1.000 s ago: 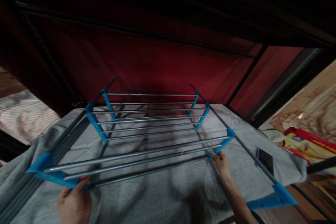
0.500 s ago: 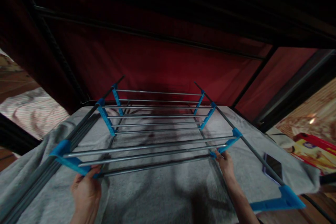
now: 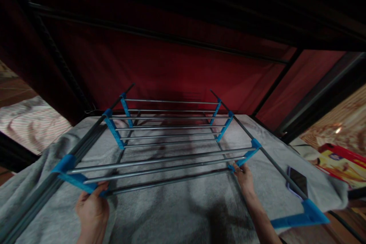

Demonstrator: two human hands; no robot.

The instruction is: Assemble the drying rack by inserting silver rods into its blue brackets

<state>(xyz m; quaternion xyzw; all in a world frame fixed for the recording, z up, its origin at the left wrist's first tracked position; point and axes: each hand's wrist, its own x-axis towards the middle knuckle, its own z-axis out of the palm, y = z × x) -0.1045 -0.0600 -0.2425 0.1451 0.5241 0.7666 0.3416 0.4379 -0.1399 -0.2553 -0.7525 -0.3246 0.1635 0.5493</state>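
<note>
A rack of grey metal tubes joined by blue plastic brackets lies across a grey blanket in front of me. My left hand is closed round the lower end of the near left blue bracket. Opposite it, my right hand grips the lower end of the near right blue bracket. Three crossbars run between these two brackets. Farther back, more blue brackets carry thinner-looking crossbars. One blue bracket at the near right has no crossbar visible on it. My fingertips are partly hidden behind the plastic.
Under the rack spreads the grey blanket. A phone lies on it beneath the right side tube. Beyond that is a red and yellow box. Red fabric panels with dark frame bars close off the back. Loose tubes lie along the left.
The view has shifted very slightly, with the rack appearing a little farther left. Both hands keep their hold on the same brackets.
</note>
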